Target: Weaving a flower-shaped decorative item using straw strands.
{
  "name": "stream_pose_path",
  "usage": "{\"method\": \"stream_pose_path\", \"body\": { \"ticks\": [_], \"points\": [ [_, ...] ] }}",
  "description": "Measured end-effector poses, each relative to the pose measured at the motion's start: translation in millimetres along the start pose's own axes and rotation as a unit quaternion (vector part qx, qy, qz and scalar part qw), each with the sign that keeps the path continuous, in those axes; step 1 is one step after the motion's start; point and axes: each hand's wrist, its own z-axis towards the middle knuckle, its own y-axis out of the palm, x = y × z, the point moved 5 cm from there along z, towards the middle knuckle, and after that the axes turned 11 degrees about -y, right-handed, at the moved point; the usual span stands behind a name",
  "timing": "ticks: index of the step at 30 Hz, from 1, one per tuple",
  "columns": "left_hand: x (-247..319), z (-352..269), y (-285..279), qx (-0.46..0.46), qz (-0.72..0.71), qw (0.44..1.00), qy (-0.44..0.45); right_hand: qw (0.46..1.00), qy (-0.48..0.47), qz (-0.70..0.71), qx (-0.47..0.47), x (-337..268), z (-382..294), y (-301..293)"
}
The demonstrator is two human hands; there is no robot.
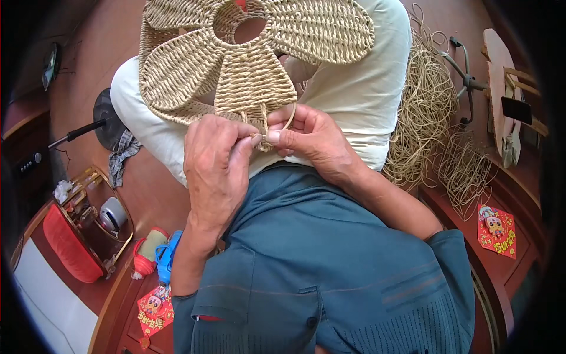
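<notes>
A flower-shaped wicker piece of twisted straw cord (256, 79) lies across my lap, with rounded woven petals around an open ring. My left hand (219, 155) is just below its lowest petal, thumb and forefinger pinched on a cord end. My right hand (309, 141) meets it there, its thumb and fingers closed on the cord (264, 119) at the petal's lower edge. A loop of cord arches up over the right fingers. The fingertips nearly touch, and what lies between them is partly hidden.
A big heap of loose straw cord (420, 106) lies at right, beside a metal-legged stand (468, 82) and a wooden board (499, 88). At left are a round black base with a rod (108, 119), a grey cloth (124, 155), a red cushion (70, 243) and a blue bottle (166, 259).
</notes>
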Motion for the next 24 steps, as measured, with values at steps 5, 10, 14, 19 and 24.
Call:
{"method": "stream_pose_path", "body": {
  "ticks": [5,10,14,19,24],
  "points": [
    [-11,-2,4,-0.016,-0.055,0.997,-0.060,1.000,0.003,-0.021,-0.011,-4,6,9],
    [-17,3,8,-0.002,-0.113,0.989,-0.091,0.997,-0.003,-0.076,0.006,-4,13,13],
    [-24,5,4,0.024,-0.162,0.976,-0.142,0.996,-0.006,-0.091,0.026,-2,13,14],
    [-17,5,-1,0.001,-0.083,0.987,-0.137,0.995,0.007,-0.092,0.047,-4,11,15],
    [-20,9,6,-0.005,-0.049,0.987,-0.155,0.994,0.012,-0.094,0.052,0,14,15]
  ]
}}
